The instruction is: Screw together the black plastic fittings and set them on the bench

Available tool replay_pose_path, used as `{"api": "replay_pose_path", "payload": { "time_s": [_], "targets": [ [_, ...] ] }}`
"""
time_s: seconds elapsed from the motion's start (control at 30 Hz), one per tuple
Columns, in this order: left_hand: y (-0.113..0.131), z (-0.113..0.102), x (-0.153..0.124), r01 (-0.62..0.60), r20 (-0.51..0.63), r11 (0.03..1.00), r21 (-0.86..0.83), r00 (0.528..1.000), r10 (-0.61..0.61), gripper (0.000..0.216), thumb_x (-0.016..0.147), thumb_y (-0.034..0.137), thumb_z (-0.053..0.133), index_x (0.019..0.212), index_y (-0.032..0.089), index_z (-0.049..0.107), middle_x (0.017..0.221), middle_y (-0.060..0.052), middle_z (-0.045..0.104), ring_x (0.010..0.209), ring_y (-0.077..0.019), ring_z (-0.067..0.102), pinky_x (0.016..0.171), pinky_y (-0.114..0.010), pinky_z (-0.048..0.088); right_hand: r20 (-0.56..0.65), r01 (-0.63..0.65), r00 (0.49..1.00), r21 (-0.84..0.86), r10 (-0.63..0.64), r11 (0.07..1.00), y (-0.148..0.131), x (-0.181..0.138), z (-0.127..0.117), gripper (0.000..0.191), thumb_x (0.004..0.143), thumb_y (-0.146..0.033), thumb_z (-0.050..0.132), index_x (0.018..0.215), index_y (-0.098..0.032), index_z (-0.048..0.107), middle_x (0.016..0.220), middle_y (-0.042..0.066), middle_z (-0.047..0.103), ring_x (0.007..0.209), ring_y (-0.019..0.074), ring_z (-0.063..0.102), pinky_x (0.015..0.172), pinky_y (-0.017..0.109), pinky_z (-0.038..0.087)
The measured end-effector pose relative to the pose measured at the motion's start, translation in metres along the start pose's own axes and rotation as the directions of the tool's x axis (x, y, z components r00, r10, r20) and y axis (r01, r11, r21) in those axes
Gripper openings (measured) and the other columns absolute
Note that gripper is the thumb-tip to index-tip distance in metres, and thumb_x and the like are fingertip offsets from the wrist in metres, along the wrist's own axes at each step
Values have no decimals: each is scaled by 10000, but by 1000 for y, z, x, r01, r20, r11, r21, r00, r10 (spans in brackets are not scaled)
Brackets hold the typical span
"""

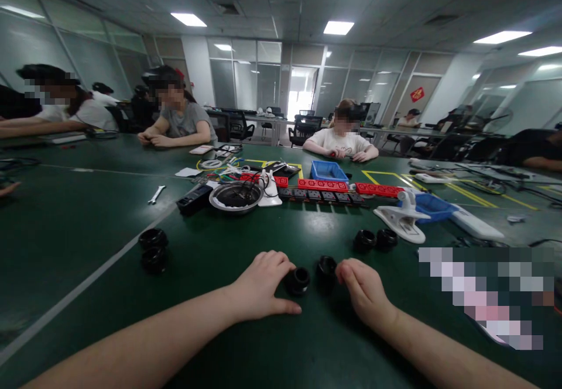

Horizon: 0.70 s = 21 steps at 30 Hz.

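Observation:
Two black, round, hollow fittings sit between my hands on the green table. My left hand (267,286) has its thumb spread from its fingers, and its fingertips reach the near black fitting (298,282) from the left. Beside the other black fitting (326,267), my right hand (363,292) is curled, with thumb and fingers together. Whether something small is inside that curl is hidden. Two similar fittings (153,251) stand close together at the left, and another pair (376,240) stands at the right, beyond my right hand.
Farther off are a metal bowl (236,209), red socket strips (322,185), a blue bin (328,171), a white clip-on stand (401,219) and a wrench (157,194). A blurred-out object (487,301) lies at the right. People sit across the table and to the left.

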<state>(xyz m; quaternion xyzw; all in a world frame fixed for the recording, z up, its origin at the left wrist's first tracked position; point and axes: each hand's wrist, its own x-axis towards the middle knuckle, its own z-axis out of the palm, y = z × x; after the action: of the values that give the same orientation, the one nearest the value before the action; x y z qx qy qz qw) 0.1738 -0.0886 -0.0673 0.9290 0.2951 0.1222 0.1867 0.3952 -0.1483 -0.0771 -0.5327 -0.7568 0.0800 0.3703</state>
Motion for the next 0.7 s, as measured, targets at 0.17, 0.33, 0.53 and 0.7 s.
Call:
{"api": "replay_pose_path", "payload": {
  "time_s": [0.17, 0.33, 0.53, 0.7],
  "targets": [
    [3, -2, -4, -62, -17, 998, 10, 998, 62, 470, 671, 445, 636, 1061, 207, 526, 986, -43, 521, 925, -225, 469, 831, -362, 371, 246, -234, 940, -38, 236, 972, -34, -16, -7, 159, 860, -325, 342, 896, -208, 444, 625, -20, 510, 557, 146, 491, 537, 262, 373],
    [13, 6, -7, -106, -15, 993, 46, 994, 107, 258, 716, 359, 623, 913, 196, 589, 860, -22, 566, 831, -200, 512, 757, -325, 396, 368, -320, 855, -180, 366, 930, -55, -28, -3, 363, 679, -380, 622, 962, -197, 486, 794, 17, 570, 697, 182, 544, 586, 273, 392],
    [23, 14, -12, -129, -16, 990, 59, 991, 130, 220, 705, 314, 644, 865, 176, 583, 848, -22, 577, 830, -196, 515, 750, -315, 400, 259, -302, 893, -263, 368, 917, -56, -24, 8, 335, 658, -343, 645, 921, -177, 518, 846, 48, 577, 780, 217, 541, 654, 314, 410],
    [26, 11, -14, -147, 17, 988, 46, 989, 146, 289, 736, 326, 616, 995, 209, 562, 910, -30, 569, 876, -207, 504, 784, -335, 391, 236, -320, 896, -245, 376, 915, -47, -34, -8, 329, 629, -306, 656, 906, -174, 537, 898, 63, 566, 830, 226, 537, 713, 337, 427]
  ]
}}
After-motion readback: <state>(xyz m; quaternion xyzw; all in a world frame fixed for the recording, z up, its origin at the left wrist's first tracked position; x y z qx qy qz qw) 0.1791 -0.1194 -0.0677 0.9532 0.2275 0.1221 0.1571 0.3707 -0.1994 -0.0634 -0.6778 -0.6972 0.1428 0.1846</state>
